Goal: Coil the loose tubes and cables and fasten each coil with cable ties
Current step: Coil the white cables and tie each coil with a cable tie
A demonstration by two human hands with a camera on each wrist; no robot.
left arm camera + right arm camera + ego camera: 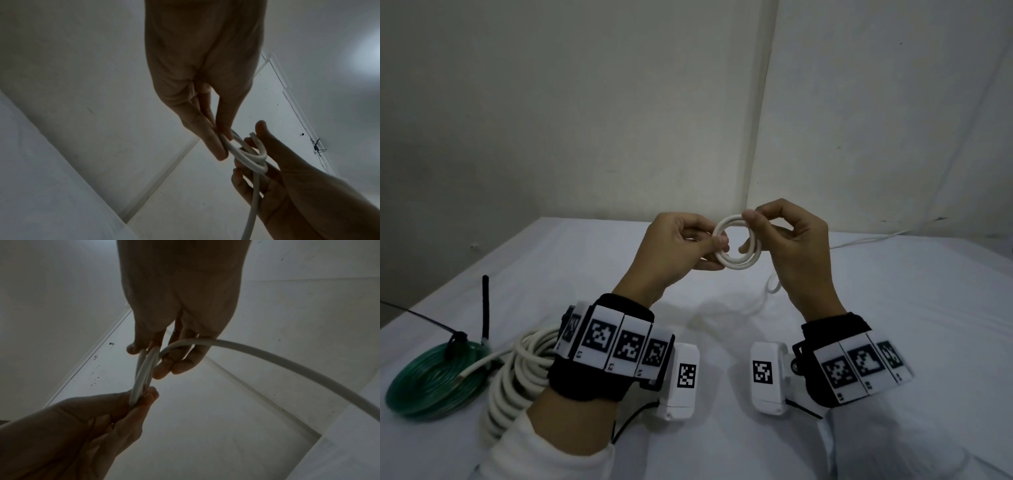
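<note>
Table (893,308): I see a white cloth surface; both hands are raised above it at about 12 o'clock.
Finished coils: green tube (428,380), tied with a black cable tie (453,337), and thick white hose (517,370) lie at 9 o'clock, well apart from my work.
White cable (736,245): a small coil of about two turns held between the hands, ring face toward me.
Left hand (681,245): pinches the coil at its 9 o'clock side.
Right hand (787,236): pinches it at 1 o'clock.
Key relation: the free tail leaves on the right hand's side and drops toward 5 o'clock; I judge that hand feeds the next turn.
Hidden: the tail's end and remaining length are cut off; the exact turn count is unclear.
</note>
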